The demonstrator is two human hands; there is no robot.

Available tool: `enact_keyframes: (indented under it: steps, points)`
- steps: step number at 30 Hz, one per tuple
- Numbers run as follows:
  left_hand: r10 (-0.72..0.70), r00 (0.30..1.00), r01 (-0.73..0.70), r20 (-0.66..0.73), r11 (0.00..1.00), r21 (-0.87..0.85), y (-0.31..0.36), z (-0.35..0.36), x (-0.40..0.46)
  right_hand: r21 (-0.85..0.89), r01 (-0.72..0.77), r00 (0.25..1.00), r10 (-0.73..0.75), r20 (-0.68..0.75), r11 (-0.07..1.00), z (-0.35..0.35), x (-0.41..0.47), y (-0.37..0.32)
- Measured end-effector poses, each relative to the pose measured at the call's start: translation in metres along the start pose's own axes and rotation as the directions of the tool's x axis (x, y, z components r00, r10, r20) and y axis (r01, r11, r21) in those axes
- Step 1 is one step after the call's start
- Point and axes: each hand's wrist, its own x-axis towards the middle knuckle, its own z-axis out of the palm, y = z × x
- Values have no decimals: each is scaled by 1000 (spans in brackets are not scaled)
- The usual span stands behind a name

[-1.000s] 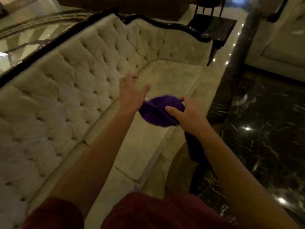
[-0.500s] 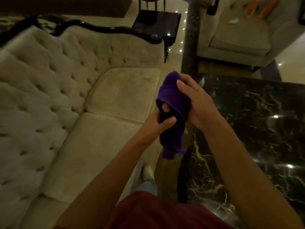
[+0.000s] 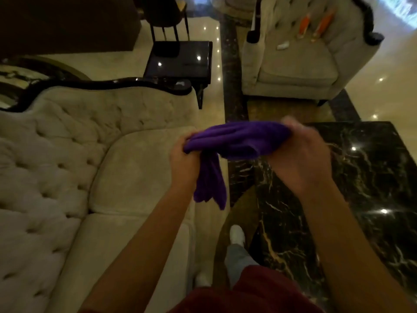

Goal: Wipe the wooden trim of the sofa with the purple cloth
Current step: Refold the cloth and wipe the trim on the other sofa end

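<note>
The purple cloth [image 3: 237, 141] is stretched between my two hands in mid-air, with a loose end hanging down below my left hand. My left hand [image 3: 182, 163] grips its left end and my right hand [image 3: 300, 159] grips its right end. Both hands hover over the front edge of the cream tufted sofa [image 3: 67, 177]. The sofa's dark, glossy wooden trim [image 3: 117, 83] curves along the top of the backrest, well beyond the hands and apart from the cloth.
A black marble coffee table [image 3: 361, 188] stands close on the right. A dark side table [image 3: 180, 59] sits behind the sofa's end. A grey armchair [image 3: 297, 71] with small items on it is at the back right. My feet [image 3: 237, 236] stand between sofa and table.
My view has swung right along the sofa. The cloth was bunched upright between my hands and is now pulled out sideways, each hand holding one end.
</note>
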Motion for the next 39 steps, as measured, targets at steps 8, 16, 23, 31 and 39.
enact_keyframes:
  steps: [8,16,23,31,39]
  points:
    - [106,975,-108,197,994,1,60,66,122,-652,-210,963,270,-9,728,-44,140,17]
    - [349,885,-384,309,921,60,94,91,223,-436,-134,880,310,361,890,1,274,-21]
    - [-44,817,226,575,942,-248,41,55,316,-258,-96,968,151,202,961,21,376,-21]
    - [-366,885,405,288,910,-88,22,124,394,-70,16,987,-5,160,997,65,497,-40]
    - [-327,850,521,413,398,-755,54,91,495,-63,-91,817,111,566,994,47,574,-32]
